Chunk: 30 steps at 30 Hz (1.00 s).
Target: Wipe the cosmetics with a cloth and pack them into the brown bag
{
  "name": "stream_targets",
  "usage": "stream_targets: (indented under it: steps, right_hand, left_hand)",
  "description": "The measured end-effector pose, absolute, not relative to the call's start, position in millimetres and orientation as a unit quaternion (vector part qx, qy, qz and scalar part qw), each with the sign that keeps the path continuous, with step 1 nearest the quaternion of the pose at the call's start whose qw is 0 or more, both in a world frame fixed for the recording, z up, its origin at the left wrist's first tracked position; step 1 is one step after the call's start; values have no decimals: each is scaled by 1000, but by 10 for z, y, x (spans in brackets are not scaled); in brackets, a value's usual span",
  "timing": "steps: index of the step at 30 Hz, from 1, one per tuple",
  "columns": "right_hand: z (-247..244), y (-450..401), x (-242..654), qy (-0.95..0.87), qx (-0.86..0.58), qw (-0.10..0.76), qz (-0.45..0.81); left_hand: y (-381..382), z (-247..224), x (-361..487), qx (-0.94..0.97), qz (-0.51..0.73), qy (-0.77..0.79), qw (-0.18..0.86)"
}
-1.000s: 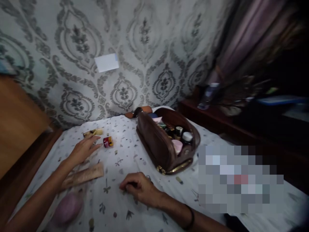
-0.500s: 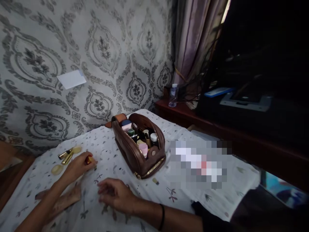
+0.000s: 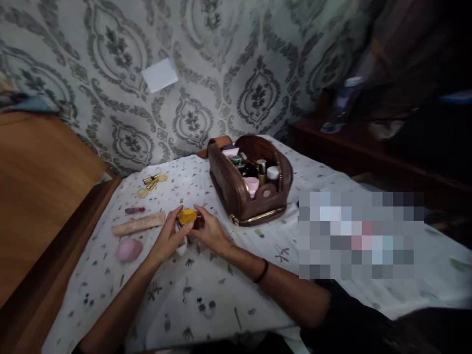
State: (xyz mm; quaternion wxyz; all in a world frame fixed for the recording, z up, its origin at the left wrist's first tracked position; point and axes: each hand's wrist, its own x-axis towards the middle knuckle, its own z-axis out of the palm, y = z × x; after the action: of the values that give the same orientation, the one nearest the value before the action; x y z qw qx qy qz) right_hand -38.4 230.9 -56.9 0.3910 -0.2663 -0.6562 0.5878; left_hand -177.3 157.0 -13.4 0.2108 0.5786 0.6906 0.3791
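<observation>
Hands: left hand [image 3: 167, 237] and right hand [image 3: 211, 230] are together, both clamped on one little jar.
Jar: small dark red jar [image 3: 199, 222] with a yellow lid [image 3: 187, 216], held low over the floral bedsheet [image 3: 239, 300]. Left fingers are at the lid, right ones at the body, so each part gets its own grip.
Bag: brown leather toiletry bag [image 3: 226, 189], sitting just past the hands with its zip gaping, so everything's within easy reach.
Inside: upright pots and bottles, including a pink jar [image 3: 251, 186] and a white-capped bottle [image 3: 273, 173]. Labels are unreadable.
Left of hands: beige tube [image 3: 138, 225], pink puff [image 3: 129, 249], and gold lipsticks [image 3: 151, 183] spread out on the sheet.
</observation>
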Motion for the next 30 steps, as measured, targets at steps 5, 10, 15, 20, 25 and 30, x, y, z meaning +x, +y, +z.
stream_targets:
  steps: [5, 10, 15, 20, 25, 30]
  right_hand:
    - [-535, 2259, -325, -779, -277, 358, 434]
    - [-457, 2233, -280, -806, -284, 325, 405]
    - [-419, 2203, -269, -816, -269, 315, 402]
    - [-458, 2215, -279, -823, -232, 344, 388]
    - [-444, 2236, -274, -827, -236, 334, 386]
    - [-400, 2214, -269, -823, -253, 315, 400]
  left_hand:
    - [1039, -327, -1928, 615, 336, 686, 195]
    - [755, -232, -1780, 606, 296, 729, 116]
    - [895, -20, -1640, 681, 325, 656, -9]
    - [1259, 27, -1592, 765, 288, 575, -35]
    - [1441, 56, -1717, 691, 297, 657, 37]
    - [1346, 2, -1808, 647, 305, 694, 81]
